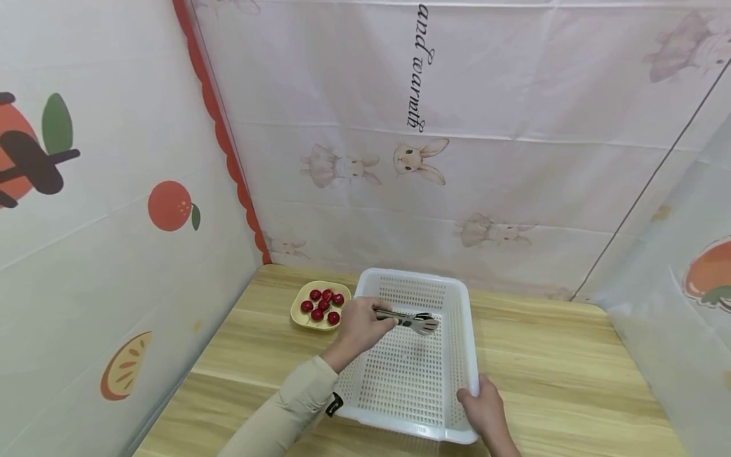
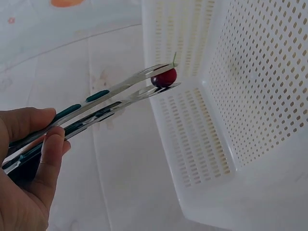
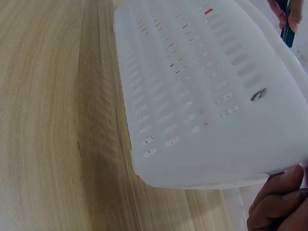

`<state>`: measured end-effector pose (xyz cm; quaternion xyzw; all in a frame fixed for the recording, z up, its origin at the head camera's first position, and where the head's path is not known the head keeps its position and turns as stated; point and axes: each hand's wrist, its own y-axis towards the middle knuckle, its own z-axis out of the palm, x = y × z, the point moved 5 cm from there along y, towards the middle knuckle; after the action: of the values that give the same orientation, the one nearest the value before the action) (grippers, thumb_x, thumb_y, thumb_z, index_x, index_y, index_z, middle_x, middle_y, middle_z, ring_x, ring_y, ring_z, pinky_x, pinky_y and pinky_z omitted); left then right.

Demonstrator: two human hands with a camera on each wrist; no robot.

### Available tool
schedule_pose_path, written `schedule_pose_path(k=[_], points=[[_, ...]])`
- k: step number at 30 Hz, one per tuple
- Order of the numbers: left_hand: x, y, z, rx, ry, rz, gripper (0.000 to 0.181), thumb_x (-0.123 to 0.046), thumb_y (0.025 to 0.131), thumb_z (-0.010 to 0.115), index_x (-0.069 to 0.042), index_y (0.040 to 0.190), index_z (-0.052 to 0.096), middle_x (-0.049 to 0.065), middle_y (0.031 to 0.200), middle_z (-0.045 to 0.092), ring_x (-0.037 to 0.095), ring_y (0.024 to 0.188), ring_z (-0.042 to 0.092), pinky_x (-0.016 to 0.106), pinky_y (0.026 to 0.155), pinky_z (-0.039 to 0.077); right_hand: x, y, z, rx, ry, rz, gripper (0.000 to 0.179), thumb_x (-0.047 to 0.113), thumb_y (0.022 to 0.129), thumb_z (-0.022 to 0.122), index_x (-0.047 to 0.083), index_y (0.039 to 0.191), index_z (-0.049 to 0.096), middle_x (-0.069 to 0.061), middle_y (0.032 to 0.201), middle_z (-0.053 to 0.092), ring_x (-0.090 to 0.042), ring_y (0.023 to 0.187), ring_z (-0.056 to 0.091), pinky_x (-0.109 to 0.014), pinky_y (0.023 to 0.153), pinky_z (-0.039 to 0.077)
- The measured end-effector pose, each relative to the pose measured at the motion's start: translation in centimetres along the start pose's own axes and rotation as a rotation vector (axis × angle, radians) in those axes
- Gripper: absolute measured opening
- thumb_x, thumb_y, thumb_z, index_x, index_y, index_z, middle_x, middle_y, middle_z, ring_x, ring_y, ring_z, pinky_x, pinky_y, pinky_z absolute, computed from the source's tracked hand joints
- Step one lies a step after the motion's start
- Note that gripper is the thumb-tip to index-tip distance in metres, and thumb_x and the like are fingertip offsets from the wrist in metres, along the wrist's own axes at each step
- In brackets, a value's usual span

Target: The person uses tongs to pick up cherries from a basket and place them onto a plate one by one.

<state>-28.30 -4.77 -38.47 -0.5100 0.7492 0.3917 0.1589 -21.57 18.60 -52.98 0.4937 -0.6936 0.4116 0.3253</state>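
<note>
My left hand (image 1: 360,325) holds metal tongs (image 2: 103,99) with dark green grips over the white plastic basket (image 1: 470,346). In the left wrist view a dark red cherry (image 2: 163,78) with a green stem sits pinched between the tong tips, beside the basket's perforated wall. My right hand (image 1: 485,409) grips the basket's rim near its front right corner, thumb on the inner side; its curled fingers also show in the right wrist view. Left of the basket stands a small yellow dish (image 1: 297,319) with several red cherries (image 1: 323,305) in it.
The basket and dish stand on a light wood-grain table (image 1: 571,362). Behind the table hangs a pale cloth (image 1: 514,184) printed with rabbits, and a white cloth (image 1: 114,254) with fruit prints hangs at the left. Another printed cloth (image 1: 685,209) hangs at the right.
</note>
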Motion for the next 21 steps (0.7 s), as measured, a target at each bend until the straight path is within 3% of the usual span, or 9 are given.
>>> schedule_pose_path(k=[5,11,17,21], points=[[1.1,-0.3,-1.2,-0.064,-0.092,-0.045,0.016,-0.012,0.070,0.080,-0.005,0.081,0.073,-0.008,0.041,0.051,-0.003,0.030,0.030,0.018,0.032,0.025,0.0,-0.1,0.0,-0.003,-0.001,-0.009,0.047,0.001,0.082,0.052,-0.017,0.124,0.041,-0.033,0.105,0.055,-0.044,0.088,0.060,-0.044,0.065,0.053],[2.4,-0.7,-2.6,-0.095,-0.151,-0.098,0.016,-0.011,0.070,0.081,-0.005,0.082,0.074,-0.003,0.058,0.063,0.000,0.045,0.053,0.022,0.039,0.042,-0.1,-0.1,0.1,-0.008,0.004,-0.009,0.047,0.001,0.081,0.052,-0.017,0.123,0.041,-0.032,0.105,0.055,-0.044,0.088,0.060,-0.044,0.065,0.053],[3.5,-1.1,-4.2,-0.165,-0.137,-0.113,0.018,-0.013,0.069,0.082,-0.005,0.082,0.074,-0.005,0.054,0.061,0.001,0.036,0.036,0.022,0.035,0.033,-0.2,0.0,0.2,0.000,-0.001,-0.003,0.047,0.001,0.081,0.051,-0.017,0.124,0.041,-0.032,0.105,0.055,-0.045,0.089,0.060,-0.044,0.065,0.053],[4.3,-1.5,-5.2,-0.211,-0.175,-0.130,0.018,-0.011,0.068,0.083,-0.005,0.082,0.074,-0.004,0.056,0.063,0.005,0.037,0.042,0.023,0.036,0.034,-0.2,0.0,0.2,0.009,0.008,0.004,0.047,0.000,0.082,0.050,-0.016,0.124,0.040,-0.031,0.105,0.056,-0.044,0.089,0.060,-0.043,0.065,0.053]])
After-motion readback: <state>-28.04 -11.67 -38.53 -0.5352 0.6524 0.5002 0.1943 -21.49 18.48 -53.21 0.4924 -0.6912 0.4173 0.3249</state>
